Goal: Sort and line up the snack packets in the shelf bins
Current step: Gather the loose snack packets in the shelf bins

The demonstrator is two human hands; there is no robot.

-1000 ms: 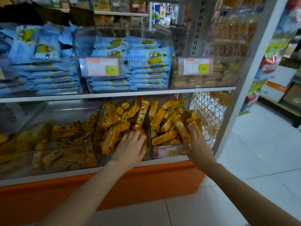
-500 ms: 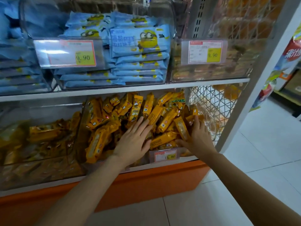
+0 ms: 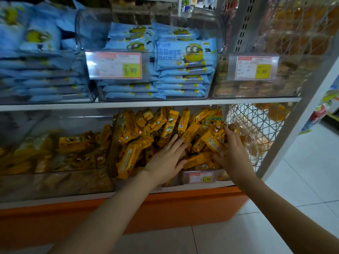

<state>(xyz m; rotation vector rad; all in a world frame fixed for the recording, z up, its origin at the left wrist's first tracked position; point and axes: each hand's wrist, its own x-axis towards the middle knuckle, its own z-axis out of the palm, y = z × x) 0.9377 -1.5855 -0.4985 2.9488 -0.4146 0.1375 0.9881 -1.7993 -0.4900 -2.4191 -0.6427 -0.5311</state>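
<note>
A clear bin (image 3: pixel 113 143) on the lower shelf is heaped with yellow snack packets (image 3: pixel 139 129) lying at all angles. My left hand (image 3: pixel 166 159) lies flat on the heap near its middle, fingers spread and pointing up and right. My right hand (image 3: pixel 233 153) rests on the right side of the heap, its fingers against a yellow packet (image 3: pixel 212 143) that lies slanted between my two hands. I cannot tell whether the right fingers grip it. A red and white price tag (image 3: pixel 200 177) sits on the bin's front below my hands.
To the left is another clear bin of yellow packets (image 3: pixel 73 143). The upper shelf (image 3: pixel 165 103) holds bins of stacked blue packets (image 3: pixel 183 70) with 9.90 price tags (image 3: pixel 115 65). A wire mesh panel (image 3: pixel 256 121) closes the right end. Below are an orange base (image 3: pixel 183 204) and tiled floor.
The view has moved closer to the shelf. Both hands have slid further up onto the heap of yellow packets and nearer to each other.
</note>
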